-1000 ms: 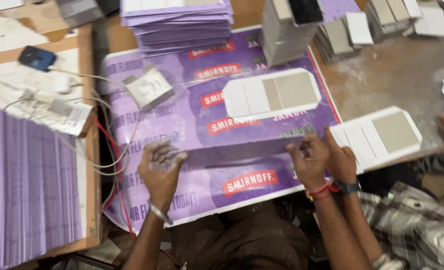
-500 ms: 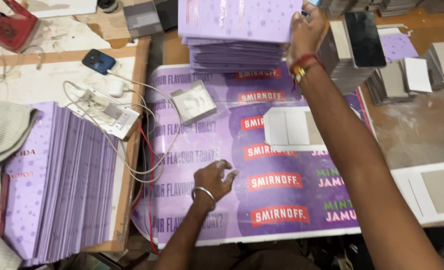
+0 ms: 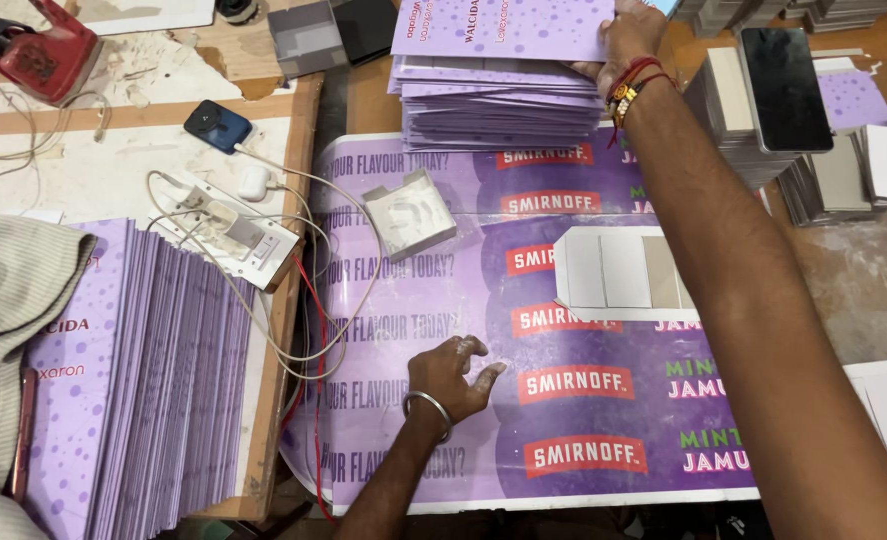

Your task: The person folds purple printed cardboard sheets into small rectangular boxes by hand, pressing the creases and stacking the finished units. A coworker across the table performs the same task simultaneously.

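Note:
My right hand reaches far forward and grips the top purple printed sheet of a tall stack of purple sheets at the back of the table. My left hand rests with spread fingers on the large purple poster that covers the table; it wears a metal bangle and holds nothing. A white and grey folded card blank lies on the poster, partly under my right forearm. A small square white glue tray sits left of it.
A fanned row of purple sheets stands at the left on a wooden board, beside a striped cloth. A power strip with cables, a phone on grey board stacks and a red tool lie around.
My right hand went from the near poster edge up to the far stack and now lifts its top sheet. My left hand stayed on the poster. The view shifted forward and left.

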